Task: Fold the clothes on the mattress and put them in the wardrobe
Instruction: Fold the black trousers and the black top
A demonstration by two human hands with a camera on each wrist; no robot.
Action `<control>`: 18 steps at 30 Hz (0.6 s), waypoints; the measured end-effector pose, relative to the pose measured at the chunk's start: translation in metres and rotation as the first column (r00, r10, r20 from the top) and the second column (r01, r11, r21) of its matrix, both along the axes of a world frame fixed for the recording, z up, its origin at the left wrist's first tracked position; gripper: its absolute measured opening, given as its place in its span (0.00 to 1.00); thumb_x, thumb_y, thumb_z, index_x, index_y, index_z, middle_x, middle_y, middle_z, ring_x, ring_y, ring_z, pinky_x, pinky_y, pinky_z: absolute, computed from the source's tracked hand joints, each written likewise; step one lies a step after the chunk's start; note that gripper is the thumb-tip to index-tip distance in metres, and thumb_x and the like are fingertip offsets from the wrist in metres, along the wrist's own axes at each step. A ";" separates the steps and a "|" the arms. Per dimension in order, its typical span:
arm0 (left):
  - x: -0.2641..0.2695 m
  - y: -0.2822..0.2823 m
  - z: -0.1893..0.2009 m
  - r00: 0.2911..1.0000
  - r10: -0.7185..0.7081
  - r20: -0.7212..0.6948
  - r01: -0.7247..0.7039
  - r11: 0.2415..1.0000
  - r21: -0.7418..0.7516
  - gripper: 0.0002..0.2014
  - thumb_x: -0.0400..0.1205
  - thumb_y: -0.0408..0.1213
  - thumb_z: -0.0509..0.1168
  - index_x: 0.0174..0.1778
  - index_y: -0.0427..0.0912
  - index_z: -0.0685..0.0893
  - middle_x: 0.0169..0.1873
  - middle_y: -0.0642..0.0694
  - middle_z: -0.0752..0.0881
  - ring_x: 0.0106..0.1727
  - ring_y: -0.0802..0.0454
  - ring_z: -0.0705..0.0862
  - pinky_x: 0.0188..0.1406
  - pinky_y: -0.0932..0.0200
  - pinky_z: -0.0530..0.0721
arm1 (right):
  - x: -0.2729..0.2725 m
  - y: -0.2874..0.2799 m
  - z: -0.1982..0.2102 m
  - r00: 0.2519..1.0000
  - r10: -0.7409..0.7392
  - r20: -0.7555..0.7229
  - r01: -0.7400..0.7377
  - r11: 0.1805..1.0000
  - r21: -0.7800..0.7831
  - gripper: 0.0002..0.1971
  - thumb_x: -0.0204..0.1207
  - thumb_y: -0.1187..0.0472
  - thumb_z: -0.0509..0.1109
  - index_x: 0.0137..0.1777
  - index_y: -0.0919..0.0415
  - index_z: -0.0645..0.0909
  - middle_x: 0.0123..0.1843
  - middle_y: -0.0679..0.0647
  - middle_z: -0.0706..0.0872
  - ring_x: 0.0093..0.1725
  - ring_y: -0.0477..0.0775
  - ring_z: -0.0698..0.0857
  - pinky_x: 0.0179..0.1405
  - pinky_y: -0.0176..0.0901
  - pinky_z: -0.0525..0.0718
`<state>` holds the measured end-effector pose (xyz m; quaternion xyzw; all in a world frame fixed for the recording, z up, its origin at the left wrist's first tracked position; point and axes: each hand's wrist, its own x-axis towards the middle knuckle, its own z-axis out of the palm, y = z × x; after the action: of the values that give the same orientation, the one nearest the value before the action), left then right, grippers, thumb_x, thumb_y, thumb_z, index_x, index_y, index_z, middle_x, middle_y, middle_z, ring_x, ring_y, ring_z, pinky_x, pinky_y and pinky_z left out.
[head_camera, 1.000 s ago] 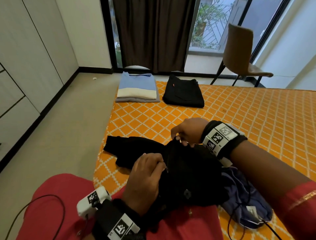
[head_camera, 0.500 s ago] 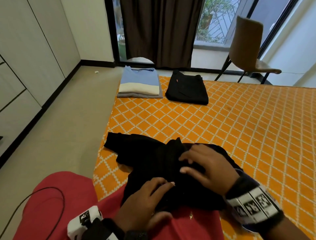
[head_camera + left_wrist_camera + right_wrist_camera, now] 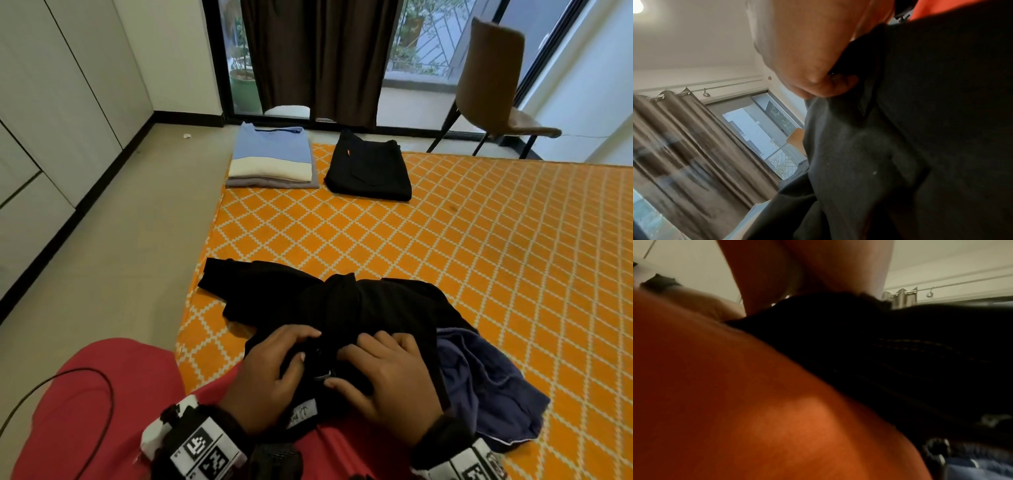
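Underneath, orange diamond-patterned mattress [image 3: 479, 257] beside beige floor [image 3: 120, 257].

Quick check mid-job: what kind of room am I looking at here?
Most likely a bedroom at home: an orange patterned mattress lies on the floor, built-in wardrobe doors line the left wall, and dark curtains hang at a glass balcony door.

Head view: even daylight from the tall black-framed glass window [image 3: 421, 44], sharp, edges bowed. Left wrist view motion-smeared over the brown pleated curtain [image 3: 684, 146]; right wrist view dim, soft throughout.
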<state>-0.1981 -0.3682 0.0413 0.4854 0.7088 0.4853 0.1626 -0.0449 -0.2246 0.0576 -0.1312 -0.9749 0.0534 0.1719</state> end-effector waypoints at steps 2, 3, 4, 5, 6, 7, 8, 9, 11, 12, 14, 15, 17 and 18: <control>-0.001 0.000 0.001 0.995 0.014 0.101 -0.012 1.000 -0.019 0.17 0.79 0.35 0.60 0.60 0.56 0.81 0.56 0.64 0.83 0.62 0.62 0.81 0.59 0.67 0.78 | -0.008 -0.003 -0.003 0.999 0.001 -0.045 0.002 0.998 0.065 0.12 0.76 0.40 0.64 0.44 0.46 0.82 0.39 0.42 0.78 0.38 0.48 0.77 0.43 0.46 0.66; 0.000 0.000 0.002 0.993 -0.020 0.119 0.024 0.999 -0.031 0.16 0.79 0.36 0.60 0.61 0.57 0.81 0.56 0.63 0.82 0.63 0.61 0.81 0.60 0.66 0.78 | -0.009 -0.004 -0.005 0.998 0.013 -0.069 -0.007 0.996 0.087 0.10 0.75 0.43 0.66 0.43 0.47 0.82 0.38 0.43 0.78 0.38 0.49 0.77 0.44 0.45 0.65; 0.000 0.000 0.003 0.990 -0.080 0.116 0.085 0.996 -0.042 0.16 0.80 0.37 0.61 0.62 0.56 0.81 0.56 0.62 0.81 0.63 0.60 0.80 0.61 0.67 0.76 | -0.010 -0.005 -0.008 0.995 0.027 -0.092 -0.017 0.994 0.106 0.08 0.75 0.46 0.66 0.41 0.47 0.82 0.37 0.43 0.78 0.38 0.49 0.77 0.44 0.45 0.65; 0.001 0.000 0.004 0.984 -0.149 0.095 0.154 0.987 -0.050 0.17 0.81 0.37 0.61 0.65 0.55 0.81 0.58 0.62 0.80 0.65 0.59 0.79 0.63 0.68 0.74 | -0.008 -0.004 -0.011 0.993 0.035 -0.114 -0.021 0.993 0.117 0.07 0.76 0.49 0.66 0.40 0.48 0.82 0.37 0.43 0.78 0.38 0.48 0.77 0.44 0.44 0.65; 0.002 0.001 0.003 0.977 -0.208 0.047 0.211 0.976 -0.060 0.19 0.82 0.35 0.61 0.67 0.54 0.80 0.61 0.63 0.79 0.68 0.59 0.77 0.65 0.69 0.72 | -0.006 -0.003 -0.013 0.990 0.035 -0.137 -0.018 0.993 0.120 0.07 0.76 0.50 0.66 0.40 0.49 0.82 0.37 0.43 0.78 0.37 0.48 0.77 0.44 0.44 0.65; 0.003 0.002 0.001 0.967 -0.254 -0.015 0.252 0.964 -0.078 0.21 0.81 0.34 0.61 0.70 0.55 0.79 0.66 0.63 0.78 0.71 0.59 0.75 0.68 0.68 0.70 | -0.005 -0.002 -0.015 0.986 0.032 -0.163 -0.012 0.992 0.123 0.07 0.77 0.51 0.66 0.40 0.49 0.83 0.37 0.44 0.78 0.37 0.48 0.76 0.44 0.43 0.65; 0.004 0.003 -0.003 0.954 -0.292 -0.065 0.284 0.953 -0.101 0.24 0.80 0.33 0.59 0.72 0.55 0.78 0.69 0.65 0.77 0.72 0.61 0.73 0.71 0.68 0.68 | -0.003 -0.002 -0.017 0.982 0.035 -0.184 -0.010 0.991 0.130 0.08 0.78 0.51 0.66 0.40 0.50 0.83 0.37 0.44 0.79 0.38 0.48 0.76 0.44 0.43 0.66; 0.004 0.004 -0.006 0.944 -0.317 -0.091 0.305 0.944 -0.128 0.27 0.78 0.32 0.57 0.74 0.55 0.77 0.71 0.67 0.75 0.73 0.63 0.71 0.72 0.68 0.67 | -0.003 -0.003 -0.019 0.979 0.051 -0.196 -0.023 0.990 0.142 0.08 0.78 0.52 0.66 0.40 0.50 0.83 0.38 0.44 0.79 0.38 0.48 0.76 0.44 0.43 0.66; 0.003 0.005 -0.014 0.938 -0.337 -0.079 0.318 0.930 -0.182 0.32 0.75 0.28 0.57 0.75 0.56 0.74 0.71 0.70 0.74 0.73 0.66 0.70 0.73 0.67 0.67 | -0.003 -0.007 -0.021 0.975 0.117 -0.191 -0.082 0.980 0.179 0.07 0.79 0.55 0.66 0.40 0.51 0.83 0.40 0.44 0.80 0.39 0.48 0.76 0.45 0.43 0.67; 0.003 0.005 -0.016 0.941 -0.333 -0.062 0.316 0.929 -0.195 0.34 0.75 0.27 0.58 0.76 0.59 0.73 0.70 0.72 0.73 0.72 0.67 0.70 0.73 0.67 0.68 | -0.004 -0.008 -0.022 0.972 0.150 -0.179 -0.113 0.973 0.200 0.07 0.79 0.56 0.66 0.40 0.51 0.83 0.41 0.44 0.82 0.39 0.48 0.76 0.46 0.43 0.67; 0.003 0.005 -0.016 0.943 -0.329 -0.044 0.314 0.928 -0.202 0.34 0.77 0.27 0.58 0.75 0.65 0.69 0.70 0.75 0.71 0.71 0.67 0.69 0.71 0.69 0.69 | -0.005 -0.007 -0.023 0.972 0.181 -0.147 -0.146 0.964 0.220 0.07 0.78 0.57 0.66 0.40 0.52 0.83 0.42 0.44 0.83 0.39 0.48 0.78 0.46 0.42 0.68; 0.004 0.005 -0.016 0.942 -0.331 -0.048 0.315 0.927 -0.205 0.33 0.79 0.27 0.58 0.75 0.66 0.68 0.71 0.77 0.69 0.72 0.67 0.69 0.71 0.70 0.69 | -0.005 -0.006 -0.023 0.975 0.177 -0.137 -0.146 0.967 0.209 0.07 0.78 0.56 0.66 0.40 0.52 0.84 0.42 0.44 0.84 0.39 0.48 0.79 0.46 0.41 0.68; 0.003 0.003 -0.017 0.945 -0.324 -0.042 0.312 0.933 -0.182 0.34 0.80 0.24 0.59 0.75 0.66 0.69 0.73 0.77 0.69 0.73 0.67 0.69 0.71 0.70 0.69 | -0.005 -0.003 -0.023 0.976 0.170 -0.138 -0.149 0.977 0.150 0.09 0.80 0.53 0.65 0.42 0.51 0.84 0.43 0.44 0.83 0.39 0.48 0.80 0.45 0.39 0.70; 0.002 0.002 -0.016 0.953 -0.303 -0.027 0.296 0.944 -0.148 0.34 0.79 0.23 0.60 0.74 0.64 0.72 0.73 0.74 0.71 0.73 0.67 0.70 0.71 0.70 0.69 | -0.004 0.000 -0.023 0.974 0.182 -0.137 -0.169 0.980 0.107 0.10 0.82 0.50 0.64 0.43 0.51 0.85 0.43 0.45 0.83 0.39 0.47 0.80 0.45 0.38 0.71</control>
<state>-0.1963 -0.3665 0.0249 0.5866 0.6633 0.3912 0.2509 -0.0487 -0.2250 0.0351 -0.0320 -0.9689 0.0318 0.2432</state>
